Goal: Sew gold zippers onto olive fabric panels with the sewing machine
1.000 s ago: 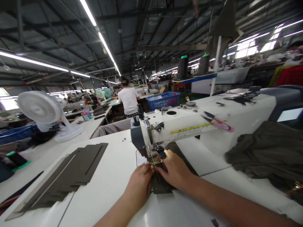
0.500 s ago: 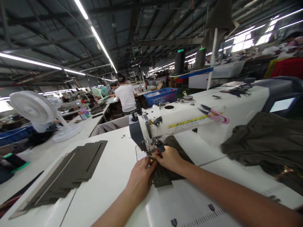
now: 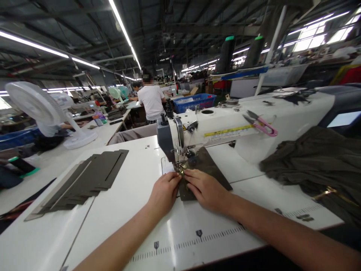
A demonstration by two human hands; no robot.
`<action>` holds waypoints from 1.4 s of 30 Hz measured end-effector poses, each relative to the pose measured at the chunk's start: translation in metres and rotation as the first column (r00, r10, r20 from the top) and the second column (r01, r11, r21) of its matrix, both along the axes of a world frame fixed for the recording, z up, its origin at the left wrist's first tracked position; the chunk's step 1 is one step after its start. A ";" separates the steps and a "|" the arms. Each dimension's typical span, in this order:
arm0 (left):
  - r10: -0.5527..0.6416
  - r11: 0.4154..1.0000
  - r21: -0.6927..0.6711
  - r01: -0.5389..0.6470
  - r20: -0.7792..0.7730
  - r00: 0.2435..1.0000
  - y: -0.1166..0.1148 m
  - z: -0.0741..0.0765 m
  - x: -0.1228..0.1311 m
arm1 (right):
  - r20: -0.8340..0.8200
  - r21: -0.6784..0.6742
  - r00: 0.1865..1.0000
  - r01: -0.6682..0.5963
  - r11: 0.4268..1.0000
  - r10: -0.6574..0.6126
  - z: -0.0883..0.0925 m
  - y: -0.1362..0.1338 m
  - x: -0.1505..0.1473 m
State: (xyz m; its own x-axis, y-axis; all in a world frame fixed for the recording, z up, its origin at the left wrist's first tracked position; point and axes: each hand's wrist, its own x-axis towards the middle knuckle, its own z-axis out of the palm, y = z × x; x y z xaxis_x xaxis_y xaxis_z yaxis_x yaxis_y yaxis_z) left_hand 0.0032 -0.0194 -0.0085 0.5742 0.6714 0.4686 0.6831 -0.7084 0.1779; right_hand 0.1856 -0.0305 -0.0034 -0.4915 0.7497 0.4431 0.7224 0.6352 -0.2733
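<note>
You pressed left hand (image 3: 165,192), right hand (image 3: 207,190) open on fabric piece (image 3: 210,165) | seam seemingly underway at needle (image 3: 180,168) | stack (image 3: 90,178) lay unsewn

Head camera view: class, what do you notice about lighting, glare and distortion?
In the head view, ceiling strip lights blow out white, the skylights at upper right glare, wide-angle distortion bows the table edge, and the left hand and right hand at the sewing machine look fairly sharp.
</note>
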 end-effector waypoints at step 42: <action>-0.104 0.995 0.009 0.104 0.008 0.995 -0.015 0.004 -0.001 | 0.078 0.340 0.989 -0.141 0.930 0.122 -0.022 -0.006 -0.007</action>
State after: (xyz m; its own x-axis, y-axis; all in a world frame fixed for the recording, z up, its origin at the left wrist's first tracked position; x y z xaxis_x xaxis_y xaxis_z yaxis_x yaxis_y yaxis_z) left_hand 0.0019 -0.0347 -0.0049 0.6366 0.6039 0.4797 0.6039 -0.7772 0.1771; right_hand 0.1788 -0.0362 -0.0256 -0.6062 0.4837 0.6313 0.6338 0.7733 0.0161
